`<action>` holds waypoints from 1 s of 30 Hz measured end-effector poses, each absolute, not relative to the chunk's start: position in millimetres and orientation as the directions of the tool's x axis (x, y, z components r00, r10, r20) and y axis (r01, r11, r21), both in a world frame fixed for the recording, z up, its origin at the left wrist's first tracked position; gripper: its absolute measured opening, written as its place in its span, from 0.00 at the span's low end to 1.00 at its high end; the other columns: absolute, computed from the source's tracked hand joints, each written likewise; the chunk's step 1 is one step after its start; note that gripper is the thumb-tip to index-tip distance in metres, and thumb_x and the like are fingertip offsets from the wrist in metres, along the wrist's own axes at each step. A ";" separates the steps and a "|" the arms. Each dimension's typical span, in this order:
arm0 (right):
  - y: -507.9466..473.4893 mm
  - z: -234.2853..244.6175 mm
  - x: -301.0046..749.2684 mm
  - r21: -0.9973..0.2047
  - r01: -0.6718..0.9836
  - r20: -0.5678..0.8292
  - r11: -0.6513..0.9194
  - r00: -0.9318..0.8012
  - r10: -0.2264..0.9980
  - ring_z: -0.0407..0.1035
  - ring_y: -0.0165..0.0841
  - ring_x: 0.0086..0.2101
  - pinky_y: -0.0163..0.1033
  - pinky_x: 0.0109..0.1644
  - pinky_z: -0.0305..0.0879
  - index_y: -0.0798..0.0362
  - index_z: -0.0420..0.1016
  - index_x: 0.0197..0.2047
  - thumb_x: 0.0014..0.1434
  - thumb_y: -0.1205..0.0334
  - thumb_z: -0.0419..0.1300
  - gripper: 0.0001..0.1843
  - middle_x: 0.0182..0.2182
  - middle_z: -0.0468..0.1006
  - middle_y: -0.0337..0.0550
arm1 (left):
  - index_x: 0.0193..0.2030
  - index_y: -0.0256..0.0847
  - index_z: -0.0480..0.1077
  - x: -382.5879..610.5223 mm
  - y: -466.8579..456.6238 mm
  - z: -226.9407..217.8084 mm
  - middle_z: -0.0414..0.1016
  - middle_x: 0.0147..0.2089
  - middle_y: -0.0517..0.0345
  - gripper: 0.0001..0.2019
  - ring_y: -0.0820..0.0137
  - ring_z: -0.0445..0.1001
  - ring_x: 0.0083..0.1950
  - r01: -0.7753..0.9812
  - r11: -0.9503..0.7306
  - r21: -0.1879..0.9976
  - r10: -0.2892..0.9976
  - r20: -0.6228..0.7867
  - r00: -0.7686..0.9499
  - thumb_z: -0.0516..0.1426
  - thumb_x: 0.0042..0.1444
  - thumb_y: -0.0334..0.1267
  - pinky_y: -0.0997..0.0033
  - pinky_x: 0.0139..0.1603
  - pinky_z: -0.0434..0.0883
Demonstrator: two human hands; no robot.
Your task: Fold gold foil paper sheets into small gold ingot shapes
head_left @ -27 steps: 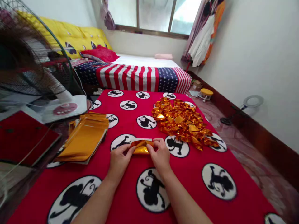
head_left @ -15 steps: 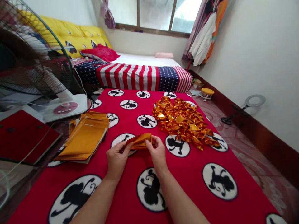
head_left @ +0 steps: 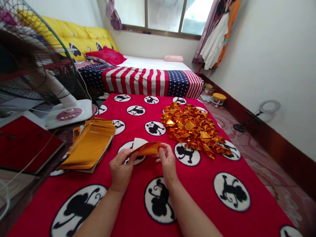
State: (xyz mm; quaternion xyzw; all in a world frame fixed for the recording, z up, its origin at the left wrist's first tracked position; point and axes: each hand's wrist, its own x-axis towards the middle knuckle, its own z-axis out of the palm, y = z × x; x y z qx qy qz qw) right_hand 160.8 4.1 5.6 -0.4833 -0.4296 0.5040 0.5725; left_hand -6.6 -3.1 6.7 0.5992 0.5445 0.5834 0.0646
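Note:
A gold foil paper, bent into a narrow strip with its white back standing up behind, is stretched between my two hands over the red cloth. My left hand pinches its left end between thumb and fingers. At the right end, my right hand grips it the same way. To the left lies a stack of flat gold foil sheets. A heap of folded gold foil pieces spreads on the cloth to the right, beyond my right hand.
The red cloth has black monkey figures in white circles. A running fan stands at the left, beside a dark red box. A bed lies at the far end. On the right floor are a yellow stool and a ring-light stand.
The foil paper has opened partly, so its white back now shows behind the gold strip. My hands have moved slightly apart, both still gripping its ends.

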 end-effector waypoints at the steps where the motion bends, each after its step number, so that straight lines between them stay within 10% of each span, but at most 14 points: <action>1: 4.6 5.2 161.3 -0.988 -0.157 -0.006 0.014 0.124 0.992 0.75 0.32 0.28 0.33 0.27 0.67 0.52 0.64 0.50 0.61 0.43 0.55 0.23 0.36 0.77 0.43 | 0.33 0.38 0.76 -6.7 -3.1 7.7 0.79 0.33 0.56 0.06 0.71 0.76 0.34 0.583 -0.412 0.700 0.720 0.642 -0.263 0.62 0.54 0.38 0.76 0.36 0.72; 9: 0.5 8.0 160.0 -0.978 -0.204 0.033 0.047 0.072 0.997 0.74 0.29 0.27 0.31 0.26 0.65 0.49 0.63 0.53 0.61 0.47 0.57 0.22 0.36 0.76 0.41 | 0.35 0.38 0.75 -5.3 -3.5 11.6 0.78 0.35 0.57 0.04 0.72 0.75 0.35 0.578 -0.395 0.714 0.740 0.621 -0.260 0.61 0.55 0.35 0.76 0.36 0.71; 16: 0.3 11.2 160.4 -0.949 -0.294 0.101 0.110 0.045 0.994 0.73 0.37 0.43 0.40 0.48 0.69 0.51 0.75 0.44 0.57 0.56 0.63 0.13 0.41 0.79 0.43 | 0.33 0.39 0.75 -3.8 -4.5 7.3 0.75 0.32 0.58 0.03 0.73 0.74 0.34 0.487 -0.421 0.765 0.823 0.548 -0.149 0.61 0.55 0.35 0.75 0.37 0.72; 24: -0.8 10.7 163.4 -0.960 -0.269 0.079 0.083 0.028 0.997 0.73 0.38 0.39 0.44 0.48 0.69 0.51 0.79 0.40 0.57 0.54 0.62 0.11 0.37 0.80 0.43 | 0.36 0.39 0.77 -1.5 -2.4 7.8 0.67 0.58 0.48 0.10 0.64 0.76 0.47 0.123 -0.280 0.952 0.932 0.301 -0.201 0.63 0.52 0.43 0.71 0.33 0.78; 30: -2.7 10.8 163.9 -0.977 -0.203 0.069 0.059 -0.041 0.997 0.72 0.39 0.37 0.43 0.45 0.69 0.52 0.80 0.39 0.56 0.53 0.63 0.13 0.34 0.79 0.43 | 0.37 0.36 0.78 -6.9 1.5 2.7 0.80 0.40 0.51 0.13 0.65 0.78 0.40 0.033 -0.160 0.987 0.958 0.163 -0.234 0.64 0.50 0.44 0.68 0.40 0.76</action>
